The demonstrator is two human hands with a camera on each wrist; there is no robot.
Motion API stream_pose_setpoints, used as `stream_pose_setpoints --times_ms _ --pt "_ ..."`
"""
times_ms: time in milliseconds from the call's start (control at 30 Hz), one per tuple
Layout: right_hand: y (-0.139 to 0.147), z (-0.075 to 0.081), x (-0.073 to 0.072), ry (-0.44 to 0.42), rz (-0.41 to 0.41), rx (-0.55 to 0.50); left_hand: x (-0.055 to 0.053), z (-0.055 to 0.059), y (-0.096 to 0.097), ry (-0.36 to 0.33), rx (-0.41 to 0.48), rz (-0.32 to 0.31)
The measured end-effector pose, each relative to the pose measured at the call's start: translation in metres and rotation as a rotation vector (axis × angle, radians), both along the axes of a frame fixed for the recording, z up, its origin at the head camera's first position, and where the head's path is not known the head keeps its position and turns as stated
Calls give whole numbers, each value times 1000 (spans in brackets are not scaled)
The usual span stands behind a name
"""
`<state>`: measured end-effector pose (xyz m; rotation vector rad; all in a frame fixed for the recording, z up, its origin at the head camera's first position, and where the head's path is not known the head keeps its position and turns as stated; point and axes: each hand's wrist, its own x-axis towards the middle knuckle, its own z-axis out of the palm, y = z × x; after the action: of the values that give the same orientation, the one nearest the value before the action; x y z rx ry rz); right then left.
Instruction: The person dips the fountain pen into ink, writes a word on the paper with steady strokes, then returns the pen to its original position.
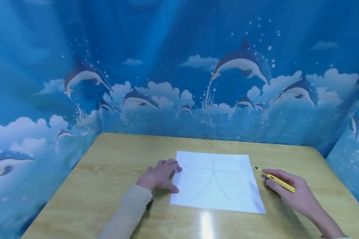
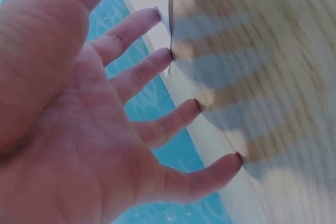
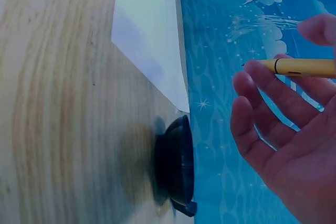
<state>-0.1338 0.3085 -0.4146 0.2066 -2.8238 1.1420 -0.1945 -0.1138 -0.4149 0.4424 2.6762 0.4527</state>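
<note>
A white sheet of paper (image 1: pixel 197 186) lies on the table, bearing a thin horizontal line, a short upright line and two curves that spread downward from the crossing. My left hand (image 1: pixel 161 177) rests at the sheet's left edge with fingers spread; in the left wrist view the fingertips (image 2: pixel 195 106) come down along the paper's edge and onto the wood. Off the sheet's right side, my right hand (image 1: pixel 293 189) holds a yellow pencil (image 1: pixel 279 182) between thumb and fingers. Its dark tip points left toward the paper, and the other fingers curl loosely beneath it.
The light wooden table (image 1: pixel 113 166) has rounded far corners. Behind and beside it hangs a blue curtain (image 1: pixel 167 116) printed with dolphins and clouds. A black rounded object (image 3: pixel 176 163) shows low in the right wrist view. Light glares off the table below the paper.
</note>
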Motion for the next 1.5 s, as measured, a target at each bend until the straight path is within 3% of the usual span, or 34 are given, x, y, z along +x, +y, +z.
stream_pose_setpoints --times_ms 133,300,433,667,867,967,1067,1200,1500 --pt "11 0 2 24 35 -76 -4 0 1 2 9 -14" --pt "16 -2 5 62 -47 -66 -1 -5 0 -11 13 5" --pt "19 -1 6 97 -100 3 0 -5 -3 -3 4 15" --pt "33 3 3 8 -198 111 -4 1 1 2 -11 -6" --pt "53 -7 3 21 -237 194 -1 4 3 -6 -17 1" --pt "63 -14 2 81 -243 225 1 5 2 -7 -19 7" --pt "71 -18 -3 88 -258 262 2 6 1 -8 -24 11" --pt "83 -22 -10 22 -253 293 3 7 1 -7 -35 23" --pt "91 -45 -12 -68 -181 296 8 1 -1 21 -36 20"
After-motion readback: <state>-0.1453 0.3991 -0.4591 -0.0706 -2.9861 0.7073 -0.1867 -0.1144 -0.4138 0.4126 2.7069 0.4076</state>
